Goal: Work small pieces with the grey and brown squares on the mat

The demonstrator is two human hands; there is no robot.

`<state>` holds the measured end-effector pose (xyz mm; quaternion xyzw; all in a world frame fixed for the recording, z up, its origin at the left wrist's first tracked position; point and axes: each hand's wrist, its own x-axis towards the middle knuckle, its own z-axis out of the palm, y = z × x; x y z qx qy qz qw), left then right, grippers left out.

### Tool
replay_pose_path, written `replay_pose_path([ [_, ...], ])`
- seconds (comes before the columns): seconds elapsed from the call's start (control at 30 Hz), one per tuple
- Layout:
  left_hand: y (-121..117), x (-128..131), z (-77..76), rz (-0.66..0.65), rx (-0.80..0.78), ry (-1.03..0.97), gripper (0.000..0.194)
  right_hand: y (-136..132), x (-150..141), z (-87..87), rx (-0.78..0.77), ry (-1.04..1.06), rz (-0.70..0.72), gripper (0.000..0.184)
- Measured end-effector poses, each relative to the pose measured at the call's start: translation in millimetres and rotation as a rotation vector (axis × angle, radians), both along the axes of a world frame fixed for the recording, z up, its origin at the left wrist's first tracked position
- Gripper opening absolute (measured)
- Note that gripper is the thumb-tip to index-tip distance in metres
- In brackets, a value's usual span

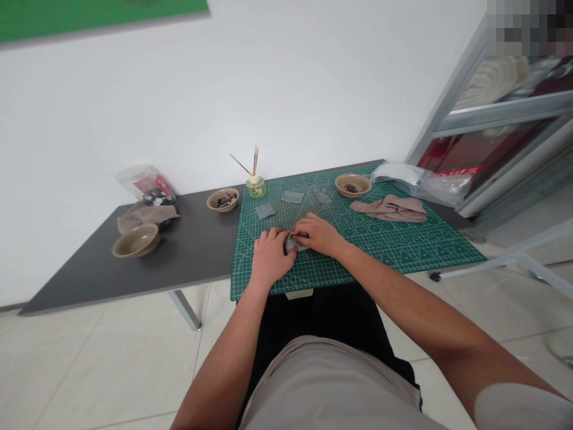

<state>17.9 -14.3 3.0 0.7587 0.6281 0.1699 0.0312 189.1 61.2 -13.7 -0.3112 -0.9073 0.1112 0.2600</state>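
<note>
My left hand (271,257) and my right hand (316,235) meet low on a green cutting mat (403,257). Between them they pinch a small translucent plastic packet (295,243), with something dark at its edge that my fingers partly hide. Just beyond my hands lie several small flat clear bags, including one (265,211) nearest my left hand and another (292,197) ahead of my fingers. A tan ceramic bowl (353,185) holding dark pieces sits farther up the mat, past my right hand.
A second bowl (222,199) of dark pieces and a glass reed diffuser (256,186) stand by the mat on a grey table (179,251). Left are a third bowl (136,240), beige cloth (147,216) and a tipped plastic jar (145,184). Right are folded beige cloth (388,209) and a plastic bag (416,182).
</note>
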Motion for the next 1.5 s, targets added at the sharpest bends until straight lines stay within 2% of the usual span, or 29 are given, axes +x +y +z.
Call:
replay_pose_path([
  [0.1,0,0,0.3,0.011,-0.004,-0.002,0.036,0,0,0.5,-0.028,0.025,0.058,0.002],
  [0.2,0,1,0.3,0.018,-0.001,0.008,0.034,0,0,0.1,-0.024,0.027,0.012,0.002],
  [0.33,1,1,-1.0,0.022,0.008,0.003,0.031,-2,1,1.6,-0.064,0.013,-0.015,0.013],
  [0.53,2,-1,-3.5,0.013,0.024,-0.013,0.039,-6,4,3.6,-0.063,0.169,-0.199,0.023],
  [0.7,3,-4,-4.8,0.003,0.028,-0.030,0.028,-7,12,2.9,-0.068,-0.004,-0.246,0.045],
  [0.8,5,-5,-5.3,0.003,0.017,-0.068,0.022,-12,11,4.5,-0.119,-0.114,-0.321,0.059],
  [0.9,7,-7,-6.1,0.002,0.006,-0.117,0.019,-17,7,6.1,-0.181,-0.141,-0.378,0.056],
  [0.97,7,-9,-7.0,-0.016,0.012,-0.176,0.019,-17,4,6.3,-0.243,-0.085,-0.395,0.050],
  [1.13,10,-17,-9.3,-0.035,0.097,-0.447,0.017,-11,3,13.1,-0.437,0.284,-0.343,0.024],
  [1.23,10,-19,-9.1,0.028,0.072,-0.574,0.018,-8,5,29.8,-0.377,0.392,-0.363,0.011],
  [1.3,9,-20,-8.5,0.060,0.070,-0.592,0.020,-6,7,43.6,-0.291,0.382,-0.372,0.007],
  [1.4,8,-20,-8.1,0.056,0.088,-0.570,0.025,-2,9,57.4,-0.122,0.217,-0.352,0.014],
  [1.5,8,-20,-7.7,0.064,0.089,-0.561,0.028,1,9,56.3,-0.083,-0.041,-0.342,0.030],
])
